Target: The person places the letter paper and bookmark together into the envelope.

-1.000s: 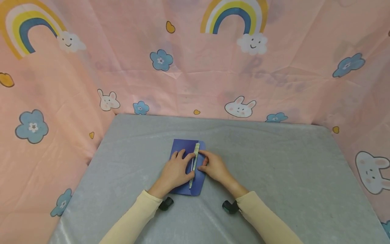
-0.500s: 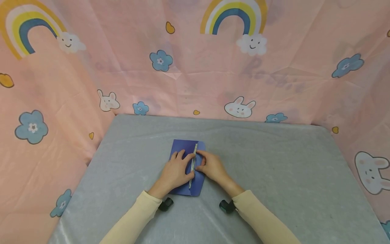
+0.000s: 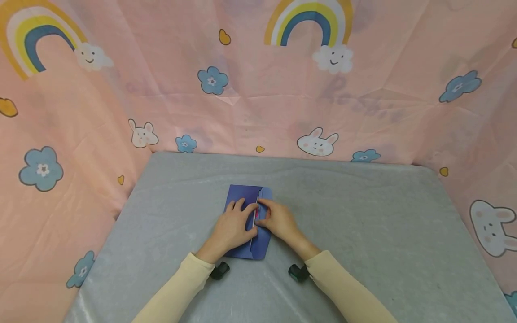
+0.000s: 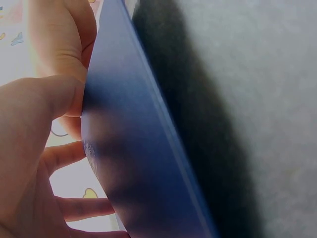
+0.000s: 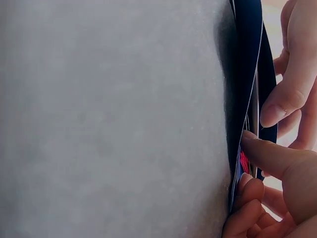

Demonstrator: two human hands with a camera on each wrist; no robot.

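Note:
A blue paper envelope (image 3: 243,192) lies on the table with its flap (image 3: 263,240) unfolded to the right. My left hand (image 3: 231,228) rests on its body, fingers spread and thumb near the mouth; the left wrist view shows these fingertips against the blue paper (image 4: 126,114). My right hand (image 3: 284,222) reaches over the flap, its thumb and index fingertips set apart at the mouth. Between those tips shows a small pink-red patch (image 5: 243,163) of the insert, along with a thin pale edge (image 3: 254,220). Most of the insert is hidden inside the envelope.
Grey cloth covers the table (image 3: 363,233). A pink curtain (image 3: 250,107) printed with rainbows, rabbits and flowers closes off the back and sides. Dark wrist cameras (image 3: 299,272) hang beneath both cream sleeves (image 3: 347,282).
The light patterned insert has slid left into the envelope, leaving only a thin edge and a pink patch showing. My right hand has moved slightly left with it; the left hand stays put.

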